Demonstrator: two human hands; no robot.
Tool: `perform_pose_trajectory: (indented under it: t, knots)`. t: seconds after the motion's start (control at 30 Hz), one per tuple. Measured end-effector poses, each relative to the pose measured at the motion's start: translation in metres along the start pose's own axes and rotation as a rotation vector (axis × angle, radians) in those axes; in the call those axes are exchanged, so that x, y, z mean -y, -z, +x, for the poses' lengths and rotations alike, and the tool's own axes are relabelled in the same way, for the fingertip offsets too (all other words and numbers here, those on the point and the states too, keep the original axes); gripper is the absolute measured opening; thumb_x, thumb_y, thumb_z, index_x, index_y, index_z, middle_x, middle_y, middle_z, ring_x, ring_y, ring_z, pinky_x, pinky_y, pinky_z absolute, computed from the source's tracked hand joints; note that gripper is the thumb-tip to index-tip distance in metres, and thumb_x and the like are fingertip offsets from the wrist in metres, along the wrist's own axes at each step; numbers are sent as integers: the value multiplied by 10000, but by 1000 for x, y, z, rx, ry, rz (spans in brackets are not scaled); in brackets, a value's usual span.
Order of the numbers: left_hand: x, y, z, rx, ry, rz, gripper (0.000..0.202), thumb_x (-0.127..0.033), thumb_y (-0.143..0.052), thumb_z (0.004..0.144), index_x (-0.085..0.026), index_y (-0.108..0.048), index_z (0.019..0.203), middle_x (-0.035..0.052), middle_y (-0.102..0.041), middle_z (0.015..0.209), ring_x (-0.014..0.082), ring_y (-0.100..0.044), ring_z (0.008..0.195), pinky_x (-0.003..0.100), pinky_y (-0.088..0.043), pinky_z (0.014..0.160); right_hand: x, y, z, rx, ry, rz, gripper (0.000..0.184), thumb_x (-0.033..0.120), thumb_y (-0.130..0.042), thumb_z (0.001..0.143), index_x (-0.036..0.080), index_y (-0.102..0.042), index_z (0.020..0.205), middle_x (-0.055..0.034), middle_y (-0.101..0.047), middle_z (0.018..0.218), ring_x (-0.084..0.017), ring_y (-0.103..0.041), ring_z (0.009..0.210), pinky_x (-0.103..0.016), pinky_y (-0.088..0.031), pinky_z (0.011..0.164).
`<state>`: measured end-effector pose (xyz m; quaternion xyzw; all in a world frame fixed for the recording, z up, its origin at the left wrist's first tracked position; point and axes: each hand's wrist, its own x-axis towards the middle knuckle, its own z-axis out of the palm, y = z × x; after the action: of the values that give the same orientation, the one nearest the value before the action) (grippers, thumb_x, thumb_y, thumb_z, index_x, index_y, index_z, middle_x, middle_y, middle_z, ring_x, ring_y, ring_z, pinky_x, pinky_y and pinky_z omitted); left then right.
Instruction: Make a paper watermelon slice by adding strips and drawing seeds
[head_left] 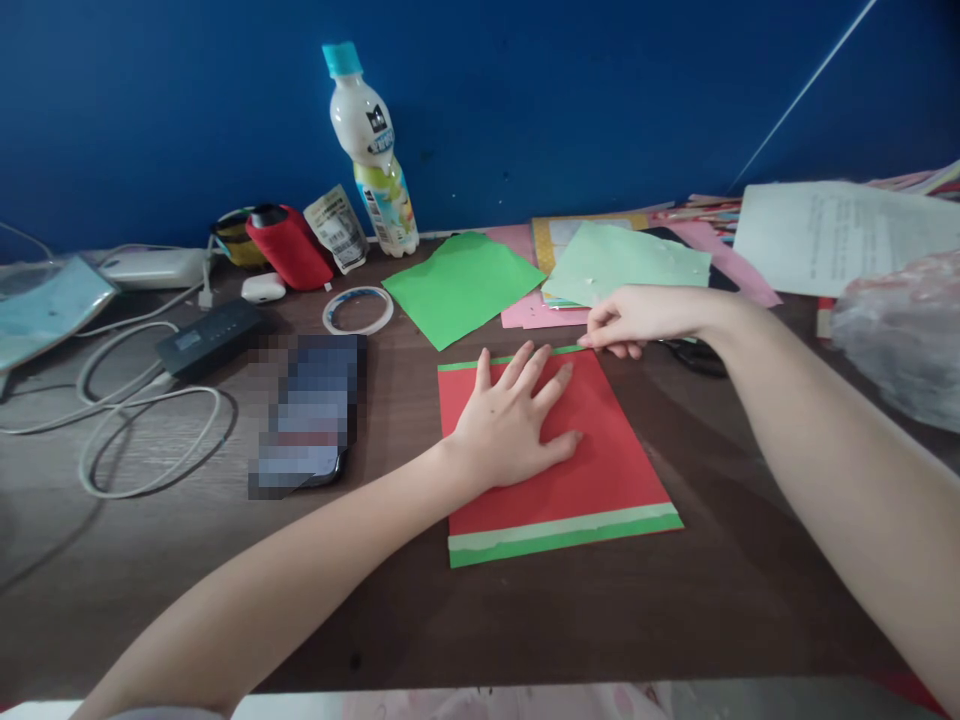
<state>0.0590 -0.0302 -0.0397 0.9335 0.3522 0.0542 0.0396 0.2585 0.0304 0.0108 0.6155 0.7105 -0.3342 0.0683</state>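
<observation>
Flat on the desk in front of me lies a red sheet of paper (pixel 585 400). Along its near edge run a pale green strip and a brighter green strip (pixel 570 538). A narrow green paper strip (pixel 457 366) edges the far side. My left hand (pixel 517 415) rests on the red sheet with its fingers spread. At the far right corner, my right hand (pixel 619 320) pinches the end of the narrow green strip between thumb and finger. A bright green sheet (pixel 463 285) and a pale green sheet (pixel 626 262) lie just beyond.
To the left are a phone (pixel 311 410), a tape roll (pixel 358 311), a black device (pixel 214 337) and looping cables (pixel 150 490). A bottle (pixel 371 150) stands by the blue wall. On the right are black-handled scissors (pixel 697 357), printed paper (pixel 840 235) and a clear plastic bag (pixel 900 330).
</observation>
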Motion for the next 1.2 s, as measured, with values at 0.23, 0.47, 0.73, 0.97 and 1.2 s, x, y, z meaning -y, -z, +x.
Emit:
perform_pose_trajectory:
  t: [0.23, 0.47, 0.73, 0.97, 1.2]
  knots:
    - [-1, 0, -1, -11, 9, 2, 639, -546, -301, 802, -189, -279, 1332, 112, -235, 1414, 330, -129, 1296, 621, -100, 981, 1, 0, -2, -1, -15, -4, 218, 376, -524, 739, 169, -549, 678, 9, -550, 558, -93, -491, 474, -220, -278, 446]
    - [-1, -1, -1, -12, 5, -8, 641, -548, -301, 802, -185, -283, 1330, 105, -239, 1414, 339, -127, 1293, 624, -97, 982, 0, -1, 0, -11, -6, 15, 231, 386, -538, 732, 165, -546, 663, 10, -538, 536, -95, -486, 462, -234, -338, 496]
    - [-2, 0, -1, -11, 12, 2, 639, -550, -299, 801, -188, -286, 1327, 116, -238, 1411, 336, -121, 1295, 617, -102, 984, 0, -1, 1, -2, -20, -21, 221, 367, -513, 751, 165, -537, 666, 14, -532, 550, -91, -483, 464, -228, -320, 484]
    - [-3, 2, -1, -2, 17, 4, 637, -541, -308, 803, -171, -300, 1322, 139, -256, 1398, 334, -140, 1290, 618, -109, 982, 0, -1, 1, -3, -18, -22, 230, 375, -522, 745, 164, -535, 654, 14, -535, 544, -92, -487, 462, -228, -320, 483]
    - [-2, 2, -1, -7, 18, 5, 641, -543, -301, 803, -174, -291, 1327, 131, -262, 1395, 333, -138, 1290, 617, -110, 984, -2, -1, 1, 9, 0, 19, 218, 370, -539, 727, 168, -538, 646, 14, -529, 537, -92, -480, 462, -229, -347, 496]
